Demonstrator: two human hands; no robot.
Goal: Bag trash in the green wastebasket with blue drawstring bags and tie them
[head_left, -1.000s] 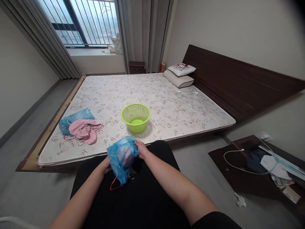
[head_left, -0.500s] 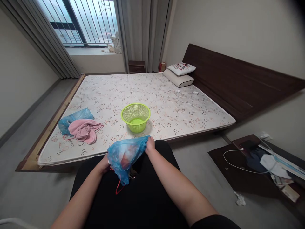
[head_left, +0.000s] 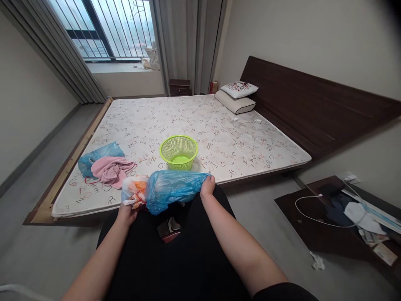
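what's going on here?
A person has a blue plastic bag stretched out over their lap. The right hand grips one end of it; the left hand holds a white-and-orange bundle sticking out of the other end. What's inside the bundle can't be made out. Just beyond, on the mattress, stands a green basket. To its left, a pink cloth lies partly over a second blue bag.

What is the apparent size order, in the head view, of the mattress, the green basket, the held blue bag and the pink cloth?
1. Mattress
2. Held blue bag
3. Green basket and pink cloth, too alike to rank
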